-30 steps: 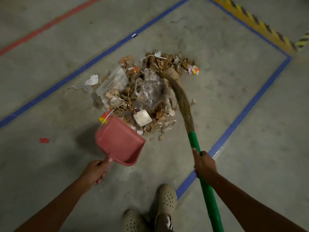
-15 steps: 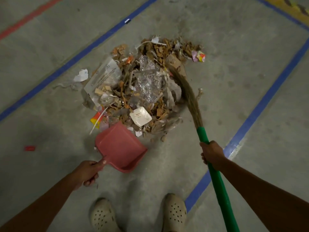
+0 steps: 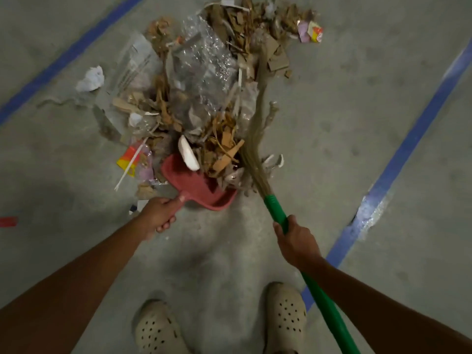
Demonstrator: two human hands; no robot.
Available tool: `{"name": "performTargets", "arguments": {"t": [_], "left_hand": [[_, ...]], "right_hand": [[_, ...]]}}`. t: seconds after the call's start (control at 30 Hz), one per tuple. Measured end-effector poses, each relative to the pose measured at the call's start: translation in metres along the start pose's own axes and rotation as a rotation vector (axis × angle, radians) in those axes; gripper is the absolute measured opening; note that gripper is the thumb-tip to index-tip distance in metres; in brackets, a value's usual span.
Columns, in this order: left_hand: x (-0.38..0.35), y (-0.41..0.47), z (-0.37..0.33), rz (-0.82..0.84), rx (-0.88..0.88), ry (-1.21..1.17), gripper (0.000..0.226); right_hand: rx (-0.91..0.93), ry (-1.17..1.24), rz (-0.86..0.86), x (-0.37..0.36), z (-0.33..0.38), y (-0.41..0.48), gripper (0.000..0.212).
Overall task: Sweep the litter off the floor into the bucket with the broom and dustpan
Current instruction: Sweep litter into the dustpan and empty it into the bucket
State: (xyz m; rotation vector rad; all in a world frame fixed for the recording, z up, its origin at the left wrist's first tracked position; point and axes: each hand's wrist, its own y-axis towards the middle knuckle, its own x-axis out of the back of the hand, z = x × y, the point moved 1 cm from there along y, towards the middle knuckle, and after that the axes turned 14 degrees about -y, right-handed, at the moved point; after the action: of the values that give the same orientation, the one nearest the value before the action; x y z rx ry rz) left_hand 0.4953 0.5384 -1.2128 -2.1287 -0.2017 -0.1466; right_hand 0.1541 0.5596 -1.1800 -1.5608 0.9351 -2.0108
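Spilling brown litter [image 3: 217,146], pink dustpan [image 3: 201,187]

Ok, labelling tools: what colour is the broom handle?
The broom handle is green, clearest in the head view.

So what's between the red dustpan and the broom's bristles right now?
Head view: a heap of brown cardboard scraps fills the gap, partly on the open edge of the dustpan beside a white chunk. The broom bristles touch the heap's right side.

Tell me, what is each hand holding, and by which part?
The left hand grips the pink dustpan by its handle; the right hand grips the broom on its green stick near the bristles.
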Motion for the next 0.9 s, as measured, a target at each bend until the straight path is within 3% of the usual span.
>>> {"name": "performTargets", "arguments": {"t": [0.23,0.5,0.57,0.7,0.9], "left_hand": [[-0.011,-0.007,0.006,0.011,0.002,-0.09,0.057],[0.006,-0.008,0.0,-0.052,0.053,-0.061,0.063],[0.007,-0.003,-0.006,-0.078,0.026,-0.05,0.057],[0.002,0.012,-0.022,-0.089,-0.037,-0.061,0.052],[-0.014,0.018,-0.043,-0.057,-0.051,-0.131,0.05]], "right_hand": [[-0.012,-0.049,-0.046,-0.005,-0.024,-0.06,0.026],[-0.193,0.266,-0.256,0.031,0.001,-0.027,0.037],[-0.197,0.329,-0.218,0.041,0.024,0.005,0.037],[-0.147,0.335,0.057,0.043,0.075,0.043,0.042],[-0.039,0.102,0.108,0.025,0.095,0.023,0.047]]}}
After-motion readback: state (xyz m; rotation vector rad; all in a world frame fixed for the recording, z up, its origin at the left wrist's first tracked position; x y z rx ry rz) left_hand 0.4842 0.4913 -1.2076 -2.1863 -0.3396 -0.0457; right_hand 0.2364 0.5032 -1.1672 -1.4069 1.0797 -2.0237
